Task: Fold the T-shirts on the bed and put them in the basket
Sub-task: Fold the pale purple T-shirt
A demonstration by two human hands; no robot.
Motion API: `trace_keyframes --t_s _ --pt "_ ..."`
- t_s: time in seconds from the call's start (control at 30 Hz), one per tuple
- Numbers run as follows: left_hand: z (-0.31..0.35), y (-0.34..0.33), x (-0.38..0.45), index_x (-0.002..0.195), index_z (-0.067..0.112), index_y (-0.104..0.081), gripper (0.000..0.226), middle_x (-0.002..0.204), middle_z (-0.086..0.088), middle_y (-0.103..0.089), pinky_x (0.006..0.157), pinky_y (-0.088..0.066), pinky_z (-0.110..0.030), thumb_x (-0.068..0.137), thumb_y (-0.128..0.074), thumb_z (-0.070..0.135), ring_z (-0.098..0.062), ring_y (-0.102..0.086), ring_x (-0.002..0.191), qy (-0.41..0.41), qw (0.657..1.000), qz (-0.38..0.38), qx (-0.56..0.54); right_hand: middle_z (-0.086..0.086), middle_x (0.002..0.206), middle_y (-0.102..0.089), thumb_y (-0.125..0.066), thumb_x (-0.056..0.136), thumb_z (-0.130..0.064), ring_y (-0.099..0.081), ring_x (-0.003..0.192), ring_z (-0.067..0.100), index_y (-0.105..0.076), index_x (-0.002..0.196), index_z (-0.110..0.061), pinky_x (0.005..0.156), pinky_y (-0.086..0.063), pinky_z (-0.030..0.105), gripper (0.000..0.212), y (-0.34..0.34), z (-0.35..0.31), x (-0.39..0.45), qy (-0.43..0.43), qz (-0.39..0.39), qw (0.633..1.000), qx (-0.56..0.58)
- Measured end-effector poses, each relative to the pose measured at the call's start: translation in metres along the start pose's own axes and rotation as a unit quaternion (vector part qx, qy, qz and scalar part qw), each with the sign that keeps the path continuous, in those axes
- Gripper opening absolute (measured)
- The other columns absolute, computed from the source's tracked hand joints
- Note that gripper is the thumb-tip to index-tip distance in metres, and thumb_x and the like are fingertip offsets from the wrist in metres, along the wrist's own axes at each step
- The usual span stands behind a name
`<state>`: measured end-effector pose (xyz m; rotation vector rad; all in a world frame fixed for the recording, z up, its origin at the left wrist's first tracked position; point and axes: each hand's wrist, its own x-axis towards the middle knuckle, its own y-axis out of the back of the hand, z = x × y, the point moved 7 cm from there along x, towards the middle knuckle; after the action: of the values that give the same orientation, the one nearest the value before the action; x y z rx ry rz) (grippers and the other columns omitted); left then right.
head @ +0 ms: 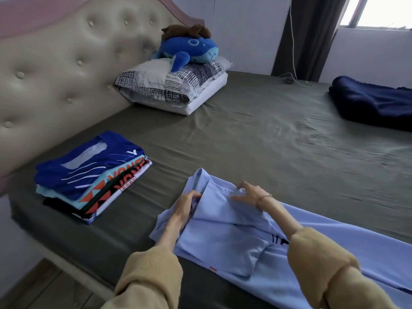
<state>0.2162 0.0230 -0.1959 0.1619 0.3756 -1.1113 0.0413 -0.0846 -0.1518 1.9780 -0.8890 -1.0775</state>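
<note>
Your left hand (186, 202) and right hand (249, 194) both seemingly pinch the light-blue T-shirt (223, 233) near its collar on the bed (256, 141)

Open bed: I saw bare olive sheet across the middle of the bed (256, 139), wide enough for the hands to pass.
Left side: the stack of folded shirts (93, 175) blocked the way toward the headboard (55, 70).
Far end: pillows (174, 85) with a plush whale (189, 50) stood there.
Right edge: a dark blue blanket (374, 103) lay well apart.
</note>
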Motion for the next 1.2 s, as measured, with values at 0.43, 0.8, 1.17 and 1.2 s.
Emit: trace_keyframes --t_s 0.43,0.8,1.17,1.2 --pt "-0.004 0.000 -0.001 0.090 0.004 -0.070 0.026 0.099 -0.011 -0.071 0.081 -0.051 -0.035 0.089 -0.063 0.029 -0.024 -0.066 0.091 -0.017 0.999 -0.028 0.029 0.006 0.081 -0.051 -0.067 0.073 -0.021 -0.046 0.075 0.022 -0.051 0.090 -0.010 0.053 -0.033 0.025 0.027 -0.004 0.061 -0.021 -0.052 0.095 0.970 0.220" --pt "-0.003 0.004 0.006 0.080 -0.001 -0.066 0.014 0.094 -0.005 -0.058 0.077 -0.048 -0.027 0.083 -0.070 0.012 -0.019 -0.059 0.083 -0.066 0.993 -0.010 0.102 0.004 0.081 -0.048 -0.069 0.077 -0.027 -0.042 0.060 0.017 -0.039 0.089 -0.011 0.054 -0.034 0.025 0.036 -0.009 0.081 -0.034 -0.162 0.124 0.940 0.272" --pt "-0.001 0.013 0.002 0.058 0.018 -0.034 0.037 0.048 0.010 -0.033 0.052 -0.027 -0.025 0.060 -0.069 0.005 -0.010 -0.028 0.053 -0.086 0.994 0.061 -0.030 0.006 0.099 -0.055 -0.070 0.083 -0.022 -0.053 0.087 0.022 -0.036 0.128 -0.007 0.078 -0.043 0.030 0.059 -0.016 0.074 -0.057 -0.068 0.034 0.963 0.260" --pt "0.001 0.014 0.000 0.061 0.018 -0.032 0.034 0.048 0.012 -0.032 0.050 -0.025 -0.024 0.056 -0.064 0.006 -0.009 -0.027 0.050 -0.089 0.993 0.065 -0.044 0.008 0.104 -0.054 -0.069 0.084 -0.023 -0.052 0.093 0.023 -0.035 0.129 -0.005 0.078 -0.040 0.029 0.059 -0.015 0.073 -0.058 -0.064 0.050 0.969 0.232"
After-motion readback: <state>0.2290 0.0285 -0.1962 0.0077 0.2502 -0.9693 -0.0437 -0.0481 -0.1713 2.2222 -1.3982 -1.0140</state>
